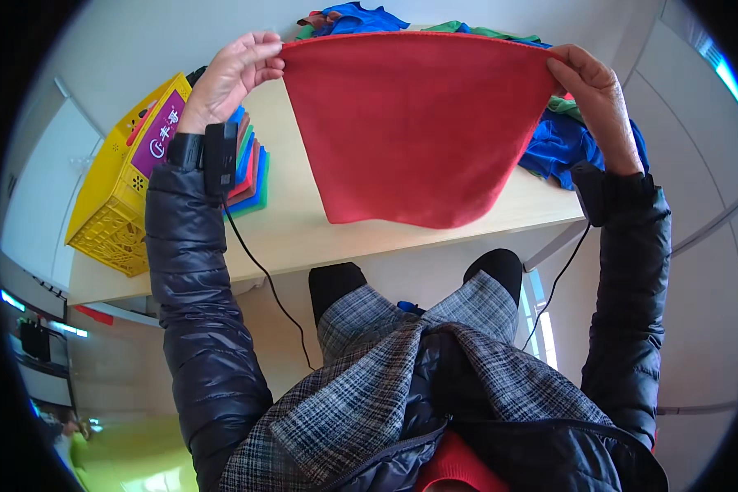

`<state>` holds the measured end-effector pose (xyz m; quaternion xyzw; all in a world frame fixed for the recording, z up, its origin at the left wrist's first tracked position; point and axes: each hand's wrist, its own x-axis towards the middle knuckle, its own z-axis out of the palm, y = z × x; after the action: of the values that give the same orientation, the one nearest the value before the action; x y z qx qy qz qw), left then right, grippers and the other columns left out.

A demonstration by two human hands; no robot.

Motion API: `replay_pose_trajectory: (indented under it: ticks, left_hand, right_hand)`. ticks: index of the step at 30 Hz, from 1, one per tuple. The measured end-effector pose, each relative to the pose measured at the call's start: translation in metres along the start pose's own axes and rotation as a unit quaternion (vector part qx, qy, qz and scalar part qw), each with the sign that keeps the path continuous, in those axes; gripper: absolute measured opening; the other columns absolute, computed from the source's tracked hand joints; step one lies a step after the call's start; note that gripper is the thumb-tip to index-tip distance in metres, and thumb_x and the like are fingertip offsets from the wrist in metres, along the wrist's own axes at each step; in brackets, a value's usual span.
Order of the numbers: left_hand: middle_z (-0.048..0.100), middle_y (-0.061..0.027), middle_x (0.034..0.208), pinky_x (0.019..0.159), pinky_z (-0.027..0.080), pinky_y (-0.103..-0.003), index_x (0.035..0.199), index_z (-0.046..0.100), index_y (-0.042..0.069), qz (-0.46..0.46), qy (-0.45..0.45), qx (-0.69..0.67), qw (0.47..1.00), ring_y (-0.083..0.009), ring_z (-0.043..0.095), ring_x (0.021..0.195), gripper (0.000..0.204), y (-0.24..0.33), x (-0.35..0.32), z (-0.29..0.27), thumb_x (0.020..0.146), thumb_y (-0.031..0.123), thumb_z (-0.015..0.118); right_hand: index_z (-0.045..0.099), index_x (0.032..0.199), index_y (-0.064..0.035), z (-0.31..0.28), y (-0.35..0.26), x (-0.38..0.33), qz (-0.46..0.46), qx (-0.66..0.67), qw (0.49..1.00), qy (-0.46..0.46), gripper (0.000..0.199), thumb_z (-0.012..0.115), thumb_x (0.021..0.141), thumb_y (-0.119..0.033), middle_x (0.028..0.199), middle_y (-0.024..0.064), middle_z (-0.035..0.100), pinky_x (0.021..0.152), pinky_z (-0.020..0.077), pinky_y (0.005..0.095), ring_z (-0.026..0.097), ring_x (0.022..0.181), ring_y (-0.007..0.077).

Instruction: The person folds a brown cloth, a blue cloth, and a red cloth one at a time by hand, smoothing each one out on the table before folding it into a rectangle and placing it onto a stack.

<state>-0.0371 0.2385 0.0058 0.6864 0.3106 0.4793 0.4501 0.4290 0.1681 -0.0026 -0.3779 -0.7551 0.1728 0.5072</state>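
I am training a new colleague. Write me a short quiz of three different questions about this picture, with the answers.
1. True or false: both hands hold the red cloth by its upper corners.
2. Which thing lies beside the yellow basket? A) a stack of folded cloths B) a pair of scissors C) a cup
3. Fill in: the loose heap of cloths near the right hand is mostly ____ and green.

Key
1. True: the left hand and the right hand each pinch one corner.
2. A: the stack of folded cloths lies on the table.
3. blue
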Motion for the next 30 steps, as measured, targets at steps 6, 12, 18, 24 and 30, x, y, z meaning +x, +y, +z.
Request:
replay_pose_trajectory:
  ticks: [6,12,18,24,30]
  left_hand:
    - [0.063,0.0017,0.087,0.065,0.050,-0.019,0.111,0.063,0.002,0.019,0.078,0.141,0.987,-0.0055,0.061,0.073,0.020,-0.015,-0.012,0.022,0.092,0.009,0.066]
    - [0.057,0.0068,0.075,0.056,0.040,-0.018,0.099,0.067,0.005,0.075,0.189,0.396,0.896,-0.0008,0.048,0.066,0.012,-0.021,-0.005,0.001,0.093,0.015,0.067]
    - [0.066,-0.0100,0.074,0.066,0.049,-0.035,0.095,0.068,0.007,0.161,0.222,0.623,0.732,-0.0235,0.063,0.067,0.022,0.009,-0.011,-0.054,0.092,0.028,0.065]
    - [0.068,-0.0113,0.077,0.065,0.049,-0.035,0.097,0.066,0.004,0.178,0.219,0.609,0.741,-0.0222,0.065,0.068,0.030,0.034,0.048,-0.051,0.094,0.032,0.060]
    - [0.071,-0.0101,0.095,0.077,0.051,-0.036,0.109,0.066,0.014,0.175,0.200,0.523,0.810,-0.0299,0.065,0.082,0.029,-0.112,0.133,-0.010,0.091,0.037,0.067]
  right_hand:
    - [0.069,0.107,-0.0030,0.004,-0.004,0.001,-0.007,-0.006,1.000,0.003,0.017,0.061,0.099,-0.016,0.085,-0.0046,0.065,0.077,0.0474,0.0227,0.056,0.078,0.0038]
    - [0.066,0.112,-0.0024,0.024,-0.004,-0.011,0.017,0.013,0.999,-0.028,0.018,0.058,0.101,-0.014,0.093,-0.0027,0.067,0.082,0.0508,0.0203,0.062,0.088,0.0038]
    - [0.067,0.109,0.0009,0.091,-0.044,-0.037,-0.023,0.161,0.983,-0.082,0.020,0.063,0.098,-0.015,0.085,0.0025,0.067,0.070,0.0554,0.0217,0.066,0.080,0.0075]
    - [0.063,0.105,0.0025,0.124,-0.058,-0.057,0.099,0.313,0.938,-0.111,0.020,0.060,0.099,-0.016,0.083,0.0034,0.067,0.070,0.0547,0.0245,0.066,0.075,0.0093]
    - [0.062,0.105,0.0033,0.158,-0.012,-0.113,0.276,0.364,0.887,-0.067,0.023,0.059,0.100,-0.019,0.089,0.0067,0.067,0.074,0.0552,0.0269,0.068,0.076,0.0134]
